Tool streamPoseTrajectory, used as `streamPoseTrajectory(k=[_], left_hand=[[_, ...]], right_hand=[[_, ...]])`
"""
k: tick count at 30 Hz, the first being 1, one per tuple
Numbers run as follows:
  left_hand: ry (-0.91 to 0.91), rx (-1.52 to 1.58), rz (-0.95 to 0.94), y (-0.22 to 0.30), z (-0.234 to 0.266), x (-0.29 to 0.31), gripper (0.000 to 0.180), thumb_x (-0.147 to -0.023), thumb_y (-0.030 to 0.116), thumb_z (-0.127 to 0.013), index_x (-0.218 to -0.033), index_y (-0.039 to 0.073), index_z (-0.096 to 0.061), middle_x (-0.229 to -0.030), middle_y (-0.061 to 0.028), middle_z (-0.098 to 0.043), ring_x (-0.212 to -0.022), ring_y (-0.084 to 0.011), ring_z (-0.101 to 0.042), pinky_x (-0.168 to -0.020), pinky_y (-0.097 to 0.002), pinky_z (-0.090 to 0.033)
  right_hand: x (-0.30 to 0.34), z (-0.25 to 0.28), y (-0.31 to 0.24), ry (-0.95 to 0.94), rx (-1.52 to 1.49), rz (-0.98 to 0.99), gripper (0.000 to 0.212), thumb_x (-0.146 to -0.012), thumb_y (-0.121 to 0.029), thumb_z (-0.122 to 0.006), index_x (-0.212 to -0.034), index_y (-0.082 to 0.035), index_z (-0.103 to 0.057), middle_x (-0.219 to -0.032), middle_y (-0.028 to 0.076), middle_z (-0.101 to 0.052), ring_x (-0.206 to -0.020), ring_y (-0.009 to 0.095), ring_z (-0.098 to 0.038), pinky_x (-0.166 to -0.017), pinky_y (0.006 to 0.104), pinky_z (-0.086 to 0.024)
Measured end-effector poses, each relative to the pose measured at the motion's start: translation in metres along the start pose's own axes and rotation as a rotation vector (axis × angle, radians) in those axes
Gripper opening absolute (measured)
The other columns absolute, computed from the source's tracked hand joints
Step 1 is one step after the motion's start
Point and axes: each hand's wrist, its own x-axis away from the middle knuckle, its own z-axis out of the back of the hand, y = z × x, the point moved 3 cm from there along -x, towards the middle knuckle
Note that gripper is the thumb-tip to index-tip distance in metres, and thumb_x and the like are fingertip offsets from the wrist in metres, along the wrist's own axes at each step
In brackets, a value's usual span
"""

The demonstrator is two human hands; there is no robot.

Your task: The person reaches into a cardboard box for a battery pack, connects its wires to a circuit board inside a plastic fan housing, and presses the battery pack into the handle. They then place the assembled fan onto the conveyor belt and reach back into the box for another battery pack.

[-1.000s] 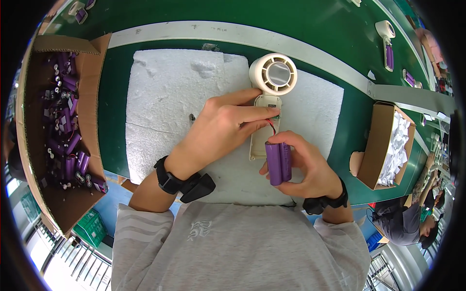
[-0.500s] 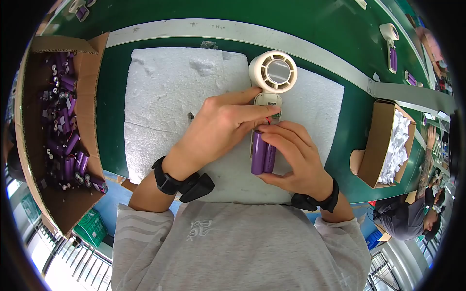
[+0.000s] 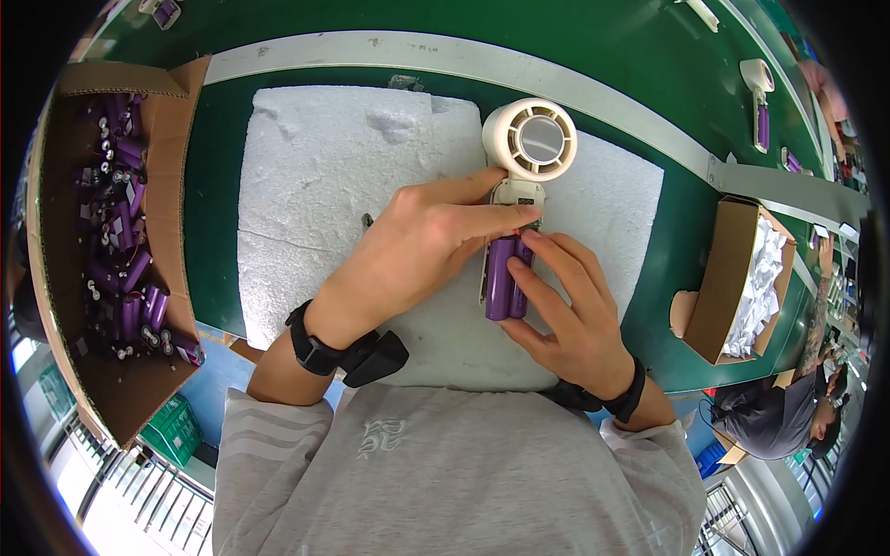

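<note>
Presently, I note the fan (image 3: 540, 139) near the foam's (image 3: 315, 176) far edge, pinched by the left hand (image 3: 422, 227); the right hand (image 3: 579, 332), fingers curled, grips the batteries (image 3: 501, 278) at its near end. Crooked pressing might trap the red wire (image 3: 519, 233).

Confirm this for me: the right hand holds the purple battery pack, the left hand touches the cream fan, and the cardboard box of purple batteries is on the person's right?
No, the cardboard box of purple batteries is on the person's left, as the head view shows. The right hand holds the purple battery pack and the left hand touches the cream fan.
</note>
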Motion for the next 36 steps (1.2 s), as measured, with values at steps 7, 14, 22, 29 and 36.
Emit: streamPoseTrajectory(k=[7,14,22,29,36], left_hand=[[-0.064,-0.027,0.022,0.000,0.002,-0.001,0.036,-0.077,-0.002,-0.069,-0.111,0.011,-0.071,-0.117,-0.0204,-0.064,-0.090,-0.0322,-0.069,-0.075,-0.0346,-0.058],[-0.042,0.002,0.018,0.002,0.004,-0.001,0.032,-0.079,0.002,-0.068,-0.110,0.011,-0.071,-0.111,-0.0226,-0.065,-0.091,-0.0355,-0.068,-0.075,-0.0367,-0.058],[-0.110,0.114,0.062,0.001,0.009,-0.004,0.044,-0.067,0.008,-0.079,-0.110,0.011,-0.071,-0.109,-0.0212,-0.066,-0.096,-0.0346,-0.067,-0.080,-0.0376,-0.057],[-0.133,0.155,0.100,-0.007,0.007,-0.006,0.050,-0.061,0.007,-0.083,-0.110,0.012,-0.071,-0.111,-0.0210,-0.066,-0.096,-0.0335,-0.067,-0.080,-0.0360,-0.057],[-0.120,0.177,0.086,-0.003,0.007,-0.007,0.051,-0.060,0.006,-0.083,-0.110,0.012,-0.071,-0.113,-0.0192,-0.066,-0.095,-0.0325,-0.068,-0.081,-0.0346,-0.056]], right_hand=[[0.004,-0.002,-0.008,0.000,0.080,-0.079,0.056,-0.058,-0.003,-0.082,-0.110,0.003,-0.064,-0.131,0.021,-0.053,-0.112,0.038,-0.056,-0.089,0.0405,-0.051],[0.003,-0.004,-0.008,0.018,0.066,-0.141,0.054,-0.057,0.000,-0.082,-0.109,0.002,-0.065,-0.132,0.021,-0.054,-0.111,0.036,-0.056,-0.089,0.0398,-0.051],[0.004,-0.010,0.001,0.121,-0.112,-0.216,0.061,-0.058,0.002,-0.083,-0.112,-0.002,-0.056,-0.128,0.019,-0.053,-0.110,0.035,-0.057,-0.088,0.0386,-0.051],[-0.006,-0.010,0.009,0.050,-0.218,-0.338,0.072,-0.058,0.001,-0.084,-0.120,-0.008,-0.049,-0.124,0.013,-0.046,-0.106,0.029,-0.056,-0.089,0.0369,-0.050],[-0.009,-0.008,0.012,0.041,-0.214,-0.334,0.074,-0.057,0.000,-0.084,-0.123,-0.007,-0.050,-0.122,0.014,-0.046,-0.105,0.031,-0.056,-0.089,0.0359,-0.049]])
